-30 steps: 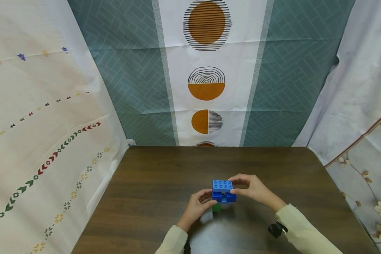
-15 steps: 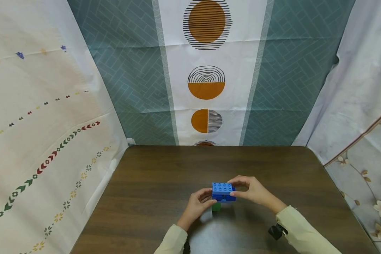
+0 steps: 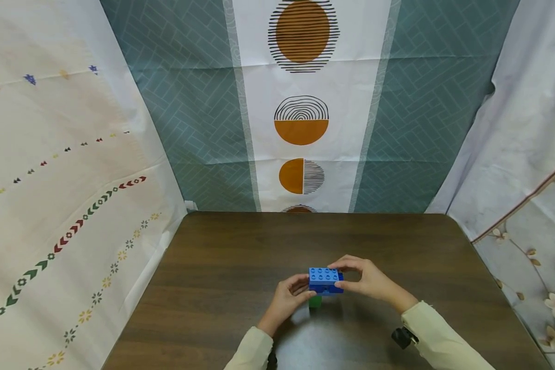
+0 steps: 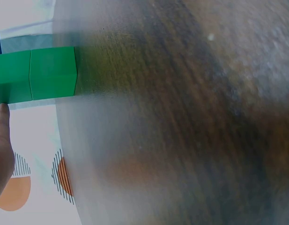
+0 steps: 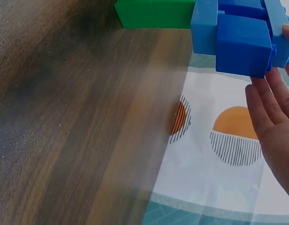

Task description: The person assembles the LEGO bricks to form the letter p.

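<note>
A tower of toy building bricks stands near the middle of the table [image 3: 240, 288]. Its column of green bricks [image 5: 153, 13] bears a light blue brick [image 5: 203, 26], then dark blue bricks [image 5: 242, 47]. On top sits a studded light blue brick [image 3: 323, 275]. My right hand [image 3: 367, 277] pinches this top brick at its right end, thumb in front and fingers behind. From the left, my left hand [image 3: 285, 302] grips the tower's side below the top brick. One of its fingers [image 4: 1, 124] lies against the green bricks in the left wrist view.
The brown wooden table runs back to a patterned cloth [image 3: 300, 118] behind its far edge. White cloths hang at the left [image 3: 74, 154] and right. A black wrist camera [image 3: 403, 337] sits at the right sleeve.
The top light blue brick has come down onto the dark blue bricks, and the gap beneath it has closed. My right hand has moved slightly down with it. The left hand keeps its place.
</note>
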The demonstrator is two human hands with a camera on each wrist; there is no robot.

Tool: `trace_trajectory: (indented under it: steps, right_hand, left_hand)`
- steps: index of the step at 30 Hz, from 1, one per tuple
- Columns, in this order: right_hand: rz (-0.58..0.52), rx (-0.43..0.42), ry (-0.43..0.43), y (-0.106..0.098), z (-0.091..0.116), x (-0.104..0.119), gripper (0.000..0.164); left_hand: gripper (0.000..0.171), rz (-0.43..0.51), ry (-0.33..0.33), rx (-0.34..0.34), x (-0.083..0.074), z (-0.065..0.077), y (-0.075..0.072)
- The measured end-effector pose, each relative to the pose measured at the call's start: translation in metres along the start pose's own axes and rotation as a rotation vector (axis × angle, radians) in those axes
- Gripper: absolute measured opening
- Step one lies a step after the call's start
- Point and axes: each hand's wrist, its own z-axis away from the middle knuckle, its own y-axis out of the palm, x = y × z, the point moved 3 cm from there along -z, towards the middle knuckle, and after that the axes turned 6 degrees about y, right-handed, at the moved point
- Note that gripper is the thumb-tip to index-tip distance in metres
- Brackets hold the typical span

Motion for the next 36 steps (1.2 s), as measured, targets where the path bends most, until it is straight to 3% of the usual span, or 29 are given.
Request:
trace_trajectory:
  steps: [5, 11, 14, 21, 36]
  right_hand:
    - [0.003, -0.067, 0.065, 0.003, -0.001, 0.008, 0.03]
    - [-0.018, -0.06, 0.139, 0.008, -0.004, -0.001, 0.03]
    - [-0.025, -0.048, 0.116, 0.008, -0.004, -0.003, 0.032]
    - [-0.024, -0.04, 0.082, 0.007, -0.005, -0.002, 0.033]
    - [-0.028, -0.032, 0.098, 0.009, -0.008, 0.0, 0.033]
  left_hand:
    - [0.034, 0.016, -0.006, 0.006, -0.019, 0.002, 0.001]
    - [0.035, 0.003, -0.004, -0.003, 0.005, 0.0, 0.001]
    - [0.034, 0.006, -0.002, 0.001, 0.005, -0.001, 0.002]
    - [0.033, 0.028, 0.003, 0.015, -0.02, 0.001, 0.004]
    - [0.034, 0.006, -0.003, 0.012, -0.02, 0.003, 0.001]
